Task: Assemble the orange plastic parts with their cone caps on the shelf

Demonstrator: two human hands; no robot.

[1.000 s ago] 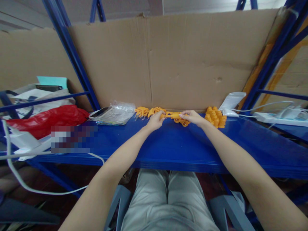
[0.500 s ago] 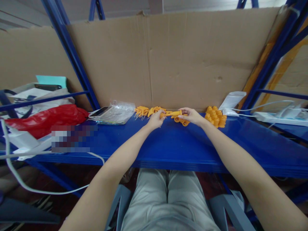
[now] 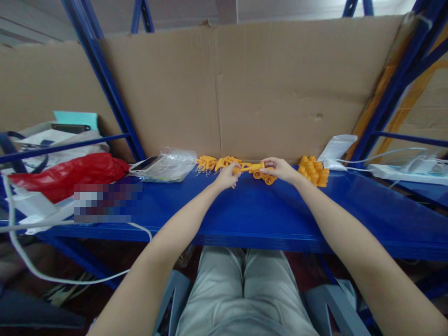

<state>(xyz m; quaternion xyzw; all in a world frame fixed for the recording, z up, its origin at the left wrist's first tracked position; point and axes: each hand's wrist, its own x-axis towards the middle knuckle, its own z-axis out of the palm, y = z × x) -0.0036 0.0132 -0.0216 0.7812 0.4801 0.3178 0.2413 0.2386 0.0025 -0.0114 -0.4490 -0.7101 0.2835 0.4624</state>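
Note:
Both hands meet over the far middle of a blue shelf (image 3: 252, 210). My left hand (image 3: 228, 176) is closed around the left end of an orange plastic part (image 3: 255, 167). My right hand (image 3: 279, 170) pinches the same part at its right end, where small orange rings hang below the fingers. A heap of loose orange pieces (image 3: 214, 162) lies just left of my left hand. A block of stacked orange parts (image 3: 314, 171) stands just right of my right hand.
A cardboard sheet (image 3: 280, 88) backs the shelf. A clear plastic bag (image 3: 167, 164) with a phone beside it lies at left, then a red bag (image 3: 66, 173) and white cables. A white pouch (image 3: 336, 147) and a power strip (image 3: 409, 173) sit at right. Blue uprights flank both sides.
The orange part has been turned slightly between my hands, and both hands have shifted a little. Everything else on the shelf stays where it was.

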